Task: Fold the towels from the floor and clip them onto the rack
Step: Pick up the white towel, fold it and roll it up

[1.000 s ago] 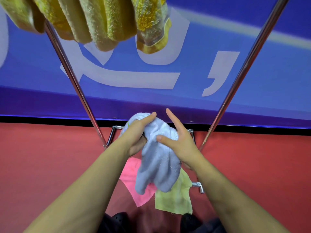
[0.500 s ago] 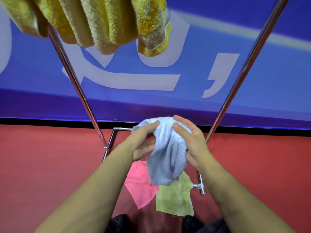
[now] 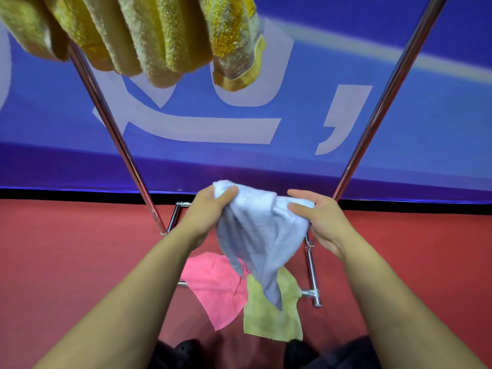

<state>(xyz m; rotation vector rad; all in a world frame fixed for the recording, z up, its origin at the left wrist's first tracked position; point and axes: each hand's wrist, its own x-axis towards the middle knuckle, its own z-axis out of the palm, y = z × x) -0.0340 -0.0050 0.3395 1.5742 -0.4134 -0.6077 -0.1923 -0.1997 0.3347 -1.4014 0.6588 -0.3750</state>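
Observation:
A pale blue towel [image 3: 259,235] hangs crumpled between my hands, its lower tip dangling over the floor. My left hand [image 3: 206,211] pinches its upper left corner with thumb over the cloth. My right hand [image 3: 318,217] grips its upper right edge. On the red floor below lie a pink towel [image 3: 213,286] and a yellow-green towel [image 3: 271,312]. Several folded yellow towels [image 3: 149,35] hang from the top of the rack, above and to the left.
Two slanted chrome rack poles [image 3: 114,134] [image 3: 383,102] frame my hands, and the rack's chrome base [image 3: 311,275] sits on the red floor. A blue banner with white lettering [image 3: 399,142] stands behind. My dark shoes [image 3: 186,352] are at the bottom edge.
My hands have moved apart, spreading the pale blue towel's top edge wider. The right hand shifted to the right along the cloth.

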